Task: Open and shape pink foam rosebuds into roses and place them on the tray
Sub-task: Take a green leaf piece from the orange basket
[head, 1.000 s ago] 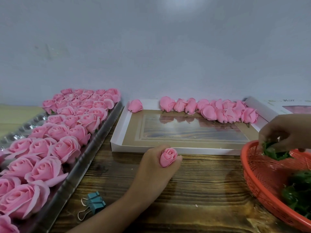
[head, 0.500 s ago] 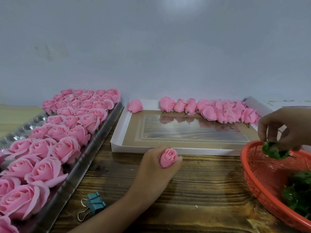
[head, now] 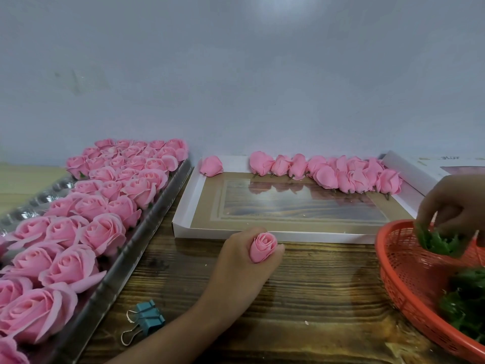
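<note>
My left hand (head: 236, 264) rests on the wooden table and grips a closed pink foam rosebud (head: 262, 246) upright between fingers and thumb. My right hand (head: 454, 206) hovers over the rim of an orange basket (head: 401, 274) and pinches a green leafy calyx (head: 435, 241). A silver tray (head: 126, 261) at the left holds several opened pink roses (head: 102, 232). A row of closed rosebuds (head: 328, 172) lies along the far side of a white box lid (head: 183, 206).
A teal binder clip (head: 145, 320) lies on the table near my left forearm. More green calyxes (head: 464, 303) fill the basket at the right. A second white box (head: 409, 166) sits behind it. A grey wall closes off the back.
My right hand has lifted a green calyx slightly out of the basket. My left hand and its rosebud have stayed put.
</note>
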